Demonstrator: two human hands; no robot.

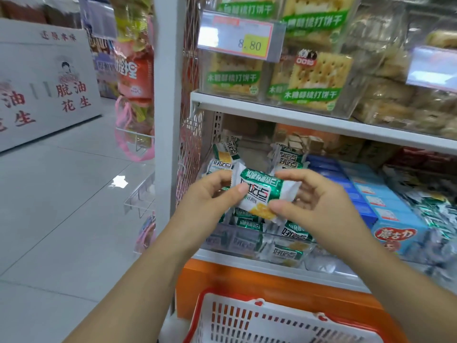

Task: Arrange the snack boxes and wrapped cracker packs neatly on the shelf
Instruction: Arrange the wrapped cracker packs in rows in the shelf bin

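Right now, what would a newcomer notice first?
The left hand and right hand pinch one green cracker pack at centre, before the lower shelf's pile of like packs. A yellow 8.80 price tag hangs above; a red-rimmed basket sits at the bottom edge.

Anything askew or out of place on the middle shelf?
Yes: the green-and-white cracker packs in the clear bin lie jumbled, tilted every way, unlike the blue boxes rowed neatly beside them. The left hand and right hand hold one pack in front.
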